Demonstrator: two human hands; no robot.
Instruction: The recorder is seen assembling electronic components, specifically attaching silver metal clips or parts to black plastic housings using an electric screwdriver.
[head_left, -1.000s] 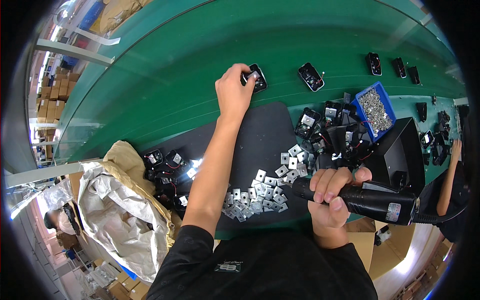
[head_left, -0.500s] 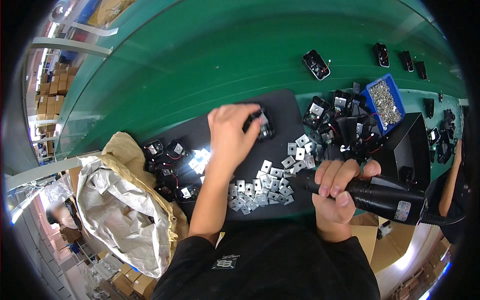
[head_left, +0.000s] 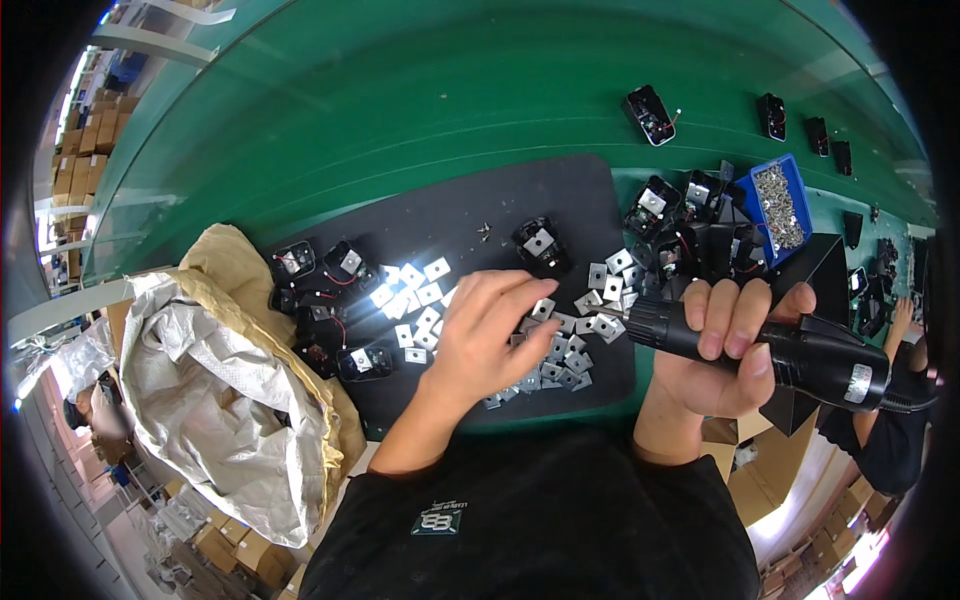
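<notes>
My left hand (head_left: 490, 335) hovers over the pile of small square metal plates (head_left: 575, 360), thumb and forefinger apart, with one plate (head_left: 543, 309) between their tips; whether they touch it I cannot tell. In my right hand (head_left: 725, 345) is a black corded electric screwdriver (head_left: 820, 365), held level with its tip pointing left over the plates. Just beyond my left hand, a black plastic housing (head_left: 541, 258) lies on the dark mat (head_left: 430, 225) with a metal plate inside it. A few small screws (head_left: 485, 232) lie left of that housing.
Several black housings with red wires (head_left: 350, 262) sit at the mat's left, more (head_left: 655, 205) at its right beside a blue bin (head_left: 790, 165) of screws. A woven sack (head_left: 225, 400) stands at left. Housings (head_left: 650, 115) lie on the green belt (head_left: 420, 110). Another person (head_left: 885, 425) is at far right.
My left hand has let go of the black housing and come back toward me to the plates. The screwdriver has moved slightly right and up in view; the whole view has shifted.
</notes>
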